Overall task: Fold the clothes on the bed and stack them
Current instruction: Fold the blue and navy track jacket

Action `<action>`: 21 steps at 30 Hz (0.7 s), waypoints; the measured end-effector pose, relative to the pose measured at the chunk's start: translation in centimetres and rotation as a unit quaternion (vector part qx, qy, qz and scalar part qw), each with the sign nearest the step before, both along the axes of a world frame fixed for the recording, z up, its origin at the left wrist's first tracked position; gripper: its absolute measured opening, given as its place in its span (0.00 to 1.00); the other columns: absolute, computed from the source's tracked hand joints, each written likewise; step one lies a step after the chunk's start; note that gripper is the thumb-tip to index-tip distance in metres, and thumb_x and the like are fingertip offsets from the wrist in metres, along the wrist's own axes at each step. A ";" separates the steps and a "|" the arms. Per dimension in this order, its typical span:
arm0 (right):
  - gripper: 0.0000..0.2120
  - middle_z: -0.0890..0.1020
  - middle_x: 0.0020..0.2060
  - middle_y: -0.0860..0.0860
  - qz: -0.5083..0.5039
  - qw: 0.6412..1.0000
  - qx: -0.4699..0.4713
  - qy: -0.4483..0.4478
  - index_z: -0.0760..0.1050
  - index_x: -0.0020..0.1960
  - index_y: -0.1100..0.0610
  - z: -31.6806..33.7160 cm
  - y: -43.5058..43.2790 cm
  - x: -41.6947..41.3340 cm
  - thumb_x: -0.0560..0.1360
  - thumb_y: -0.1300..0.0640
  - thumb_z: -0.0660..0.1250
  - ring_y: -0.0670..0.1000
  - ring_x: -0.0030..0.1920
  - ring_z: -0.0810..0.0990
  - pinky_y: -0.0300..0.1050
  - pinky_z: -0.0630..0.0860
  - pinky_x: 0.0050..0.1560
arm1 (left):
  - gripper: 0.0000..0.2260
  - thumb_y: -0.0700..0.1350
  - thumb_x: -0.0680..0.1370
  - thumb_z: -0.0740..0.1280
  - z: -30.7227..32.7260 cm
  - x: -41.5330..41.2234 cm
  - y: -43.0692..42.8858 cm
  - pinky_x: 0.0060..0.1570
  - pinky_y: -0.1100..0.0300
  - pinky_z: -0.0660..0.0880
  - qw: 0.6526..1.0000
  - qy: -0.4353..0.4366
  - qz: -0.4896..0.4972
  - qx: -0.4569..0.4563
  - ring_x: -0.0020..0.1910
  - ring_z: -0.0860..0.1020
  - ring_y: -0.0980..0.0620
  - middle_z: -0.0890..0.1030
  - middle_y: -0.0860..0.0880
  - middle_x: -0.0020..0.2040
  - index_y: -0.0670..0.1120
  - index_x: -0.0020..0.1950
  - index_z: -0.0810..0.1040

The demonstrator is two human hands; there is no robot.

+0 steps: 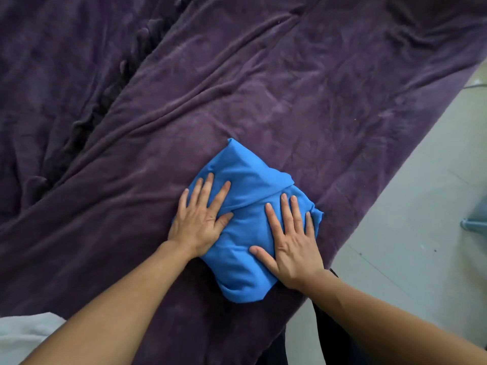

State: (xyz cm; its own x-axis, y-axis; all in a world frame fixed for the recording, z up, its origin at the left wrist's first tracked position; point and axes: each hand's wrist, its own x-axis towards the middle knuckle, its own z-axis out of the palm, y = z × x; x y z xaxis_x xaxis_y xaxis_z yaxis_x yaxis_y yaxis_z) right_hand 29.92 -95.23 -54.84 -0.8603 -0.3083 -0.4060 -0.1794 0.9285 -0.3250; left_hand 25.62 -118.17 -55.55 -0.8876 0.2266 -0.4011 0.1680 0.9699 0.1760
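Purple blanket [263, 88] covers the bed. Your folded blue garment [245, 185] lies near its right edge, long axis running away from you, one corner pointing far. Your left grip [203, 219] and right grip [292, 243] press flat on it, fingers straight and spread, grasping nothing.

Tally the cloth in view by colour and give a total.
Blue: 1, folded garment, pressed by left hand and right hand.
Purple: 1, blanket.
Pale grey: 1, cloth at lower left.
Black: 1, dark cloth by the bed's edge.
Total: 4.
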 end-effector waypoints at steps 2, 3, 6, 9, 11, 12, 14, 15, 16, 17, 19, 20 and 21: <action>0.40 0.45 0.78 0.51 -0.016 0.999 -0.046 -0.019 0.40 0.78 0.43 1.8 1.0 -1.4 0.72 0.25 0.42 0.53 0.78 0.42 0.61 0.50 0.74 | 0.38 0.72 0.73 0.41 2.4 -2.3 0.0 0.73 0.44 0.51 0.999 0.020 0.005 0.039 0.77 0.51 0.44 0.51 0.44 0.79 0.54 0.78 0.53; 0.38 0.54 0.78 0.51 -0.034 0.997 -0.067 -0.008 0.49 0.78 0.43 2.7 1.6 -2.6 0.73 0.25 0.42 0.52 0.78 0.50 0.59 0.53 0.73 | 0.39 0.74 0.72 0.46 3.6 -3.9 0.3 0.73 0.44 0.52 0.996 0.056 0.000 0.064 0.77 0.53 0.43 0.54 0.43 0.78 0.53 0.77 0.59; 0.35 0.73 0.68 0.49 -0.097 0.988 -0.082 0.088 0.70 0.69 0.50 4.1 3.6 -7.3 0.73 0.28 0.53 0.52 0.71 0.67 0.53 0.61 0.69 | 0.49 0.77 0.61 0.59 5.8 -9.8 1.9 0.74 0.45 0.48 0.992 0.080 -0.053 0.088 0.78 0.47 0.45 0.51 0.45 0.79 0.59 0.77 0.49; 0.49 0.66 0.73 0.48 -0.134 0.980 -0.094 -0.109 0.56 0.77 0.51 3.8 4.2 -10.7 0.65 0.26 0.64 0.50 0.73 0.64 0.49 0.62 0.69 | 0.62 0.76 0.52 0.69 5.9 -14.5 4.0 0.74 0.46 0.43 0.987 -0.122 -0.108 0.000 0.78 0.42 0.47 0.48 0.49 0.79 0.61 0.76 0.38; 0.58 0.67 0.73 0.48 -0.155 0.955 -0.106 -0.228 0.49 0.78 0.49 3.1 3.5 -10.5 0.58 0.24 0.68 0.53 0.70 0.68 0.50 0.67 0.65 | 0.65 0.72 0.50 0.74 5.5 -15.6 4.9 0.74 0.47 0.49 0.963 -0.220 -0.134 -0.074 0.77 0.51 0.46 0.56 0.48 0.78 0.59 0.77 0.41; 0.60 0.70 0.70 0.47 -0.160 0.950 -0.108 -0.245 0.50 0.77 0.48 2.8 3.1 -10.0 0.55 0.23 0.69 0.53 0.68 0.71 0.49 0.69 0.62 | 0.65 0.71 0.50 0.75 5.5 -15.5 5.3 0.72 0.49 0.53 0.955 -0.238 -0.148 -0.098 0.75 0.57 0.46 0.61 0.48 0.76 0.58 0.77 0.43; 0.56 0.77 0.60 0.45 -0.152 0.951 -0.098 -0.251 0.62 0.70 0.49 2.6 2.4 -8.4 0.50 0.24 0.70 0.52 0.59 0.77 0.47 0.74 0.52 | 0.63 0.68 0.50 0.77 5.8 -14.1 5.9 0.67 0.52 0.62 0.944 -0.253 -0.170 -0.127 0.69 0.66 0.46 0.69 0.50 0.70 0.55 0.78 0.48; 0.48 0.79 0.53 0.44 -0.142 0.955 -0.087 -0.245 0.68 0.61 0.49 2.7 2.2 -7.6 0.49 0.24 0.71 0.51 0.53 0.78 0.46 0.74 0.46 | 0.60 0.66 0.51 0.78 6.3 -13.1 6.2 0.63 0.53 0.66 0.941 -0.253 -0.180 -0.136 0.66 0.69 0.47 0.72 0.51 0.67 0.54 0.77 0.54; 0.40 0.78 0.46 0.43 -0.135 0.960 -0.078 -0.234 0.69 0.53 0.48 3.1 2.1 -6.9 0.50 0.26 0.72 0.49 0.46 0.78 0.46 0.72 0.40 | 0.54 0.65 0.52 0.79 6.9 -12.3 6.4 0.59 0.53 0.70 0.941 -0.247 -0.184 -0.139 0.62 0.72 0.47 0.74 0.52 0.62 0.53 0.73 0.62; 0.36 0.77 0.41 0.43 -0.132 0.962 -0.073 -0.226 0.68 0.48 0.48 3.8 2.2 -6.2 0.51 0.27 0.72 0.49 0.41 0.77 0.45 0.70 0.37 | 0.45 0.63 0.53 0.79 7.7 -11.5 6.7 0.53 0.53 0.72 0.945 -0.236 -0.181 -0.134 0.58 0.74 0.48 0.76 0.53 0.55 0.53 0.66 0.69; 0.31 0.75 0.37 0.43 -0.120 0.966 -0.080 -0.216 0.65 0.43 0.49 5.5 2.7 -5.0 0.55 0.30 0.73 0.49 0.37 0.75 0.46 0.68 0.33 | 0.30 0.61 0.55 0.79 9.9 -10.3 7.3 0.43 0.54 0.69 0.952 -0.216 -0.173 -0.128 0.51 0.76 0.49 0.75 0.55 0.44 0.53 0.50 0.72; 0.30 0.74 0.35 0.43 -0.111 0.968 -0.084 -0.211 0.64 0.42 0.49 6.4 3.2 -4.5 0.57 0.31 0.73 0.50 0.36 0.74 0.46 0.67 0.33 | 0.26 0.60 0.57 0.79 11.0 -9.9 7.7 0.42 0.55 0.66 0.953 -0.207 -0.179 -0.133 0.51 0.75 0.49 0.75 0.55 0.43 0.53 0.46 0.71; 0.29 0.74 0.35 0.44 -0.100 0.970 -0.085 -0.204 0.63 0.42 0.50 7.4 3.8 -4.2 0.58 0.32 0.73 0.50 0.36 0.73 0.46 0.66 0.34 | 0.24 0.59 0.59 0.78 12.0 -9.5 8.1 0.42 0.55 0.65 0.951 -0.198 -0.190 -0.142 0.51 0.75 0.49 0.76 0.55 0.44 0.53 0.45 0.71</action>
State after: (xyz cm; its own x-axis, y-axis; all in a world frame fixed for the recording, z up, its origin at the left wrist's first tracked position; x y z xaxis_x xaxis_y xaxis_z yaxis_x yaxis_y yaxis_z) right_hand 25.76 -91.47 -47.49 -0.6878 -0.2439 -0.6837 0.1750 0.8584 -0.4822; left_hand 16.07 -110.03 -43.53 -0.5300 0.3327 -0.7800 0.4909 0.8704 0.0377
